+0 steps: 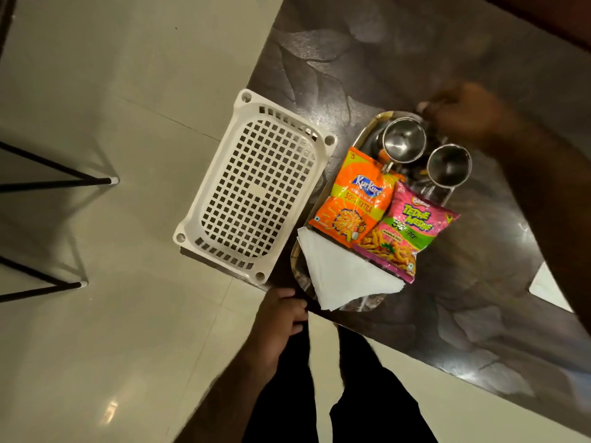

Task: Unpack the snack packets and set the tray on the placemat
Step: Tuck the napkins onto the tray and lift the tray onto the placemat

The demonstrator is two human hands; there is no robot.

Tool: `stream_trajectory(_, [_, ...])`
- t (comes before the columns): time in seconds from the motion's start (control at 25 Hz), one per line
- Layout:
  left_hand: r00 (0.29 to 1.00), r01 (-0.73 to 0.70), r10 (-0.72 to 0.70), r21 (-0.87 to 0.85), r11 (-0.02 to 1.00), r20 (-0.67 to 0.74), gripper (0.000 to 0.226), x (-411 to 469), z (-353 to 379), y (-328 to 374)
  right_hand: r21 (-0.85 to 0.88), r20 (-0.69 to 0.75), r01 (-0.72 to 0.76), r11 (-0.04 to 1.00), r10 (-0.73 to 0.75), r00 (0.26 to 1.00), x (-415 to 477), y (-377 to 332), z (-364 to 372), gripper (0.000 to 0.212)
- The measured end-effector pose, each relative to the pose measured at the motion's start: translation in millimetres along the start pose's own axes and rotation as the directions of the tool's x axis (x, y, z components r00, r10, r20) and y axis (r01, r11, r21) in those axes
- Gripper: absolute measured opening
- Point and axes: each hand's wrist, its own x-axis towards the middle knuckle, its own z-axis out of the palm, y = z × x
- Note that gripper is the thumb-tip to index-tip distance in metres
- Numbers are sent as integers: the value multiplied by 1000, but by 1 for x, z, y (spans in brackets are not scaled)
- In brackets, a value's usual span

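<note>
The right hand (460, 111) is being blurred at the far rim of the tray (367, 129); its grip cannot be told. Two packets are being carried on the tray: an orange "Kurkure" (355, 199) and a pink "Tedhe Medhe" (409, 228), beside two steel cups (404, 143) and a napkin (342, 276). The left hand (281, 318) is being curled at the near rim, holding nothing visible. One white basket (256, 187) is lying left of the tray on the worktop (383, 59).

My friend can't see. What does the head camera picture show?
Two hands, left hand and right hand, hold a steel tray at its ends on a dark table. It carries two snack packets, two steel cups and a white napkin; a white basket sits beside it.
</note>
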Motion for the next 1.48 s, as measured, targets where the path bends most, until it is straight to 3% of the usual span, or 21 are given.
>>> stream_trajectory(0.2, [1000, -22, 23, -79, 997, 8, 29, 15, 29, -2, 195, -3, 35, 980, -35, 999, 13, 15, 22, 38])
stream_trajectory(0.4, [999, -19, 29, -275, 961, 31, 46, 19, 41, -13, 212, -70, 115, 970, -103, 992, 17, 16, 35, 37])
stream_trajectory(0.56, [997, -69, 71, -340, 938, -7, 50, 18, 47, -12, 182, -65, 84, 980, -74, 995, 13, 28, 33, 41])
stream_trajectory(0.68, [991, -128, 132, -342, 931, -13, 66, 8, 46, -12, 217, -100, 68, 974, -47, 994, -1, 38, 23, 43])
stream_trajectory(0.8, [977, -206, 215, -280, 937, 1, 79, -1, 38, -6, 290, -138, 37, 956, 4, 990, -24, 59, 14, 42])
stream_trajectory(1.12, [921, -363, 371, -80, 928, 123, 77, -16, 44, 35, 533, -214, -91, 841, 238, 948, -89, 143, -1, 43])
stream_trajectory(1.48, [806, -591, 548, 264, 762, 224, 67, -38, 163, 80, 761, -88, -230, 606, 448, 890, -145, 293, -25, 35])
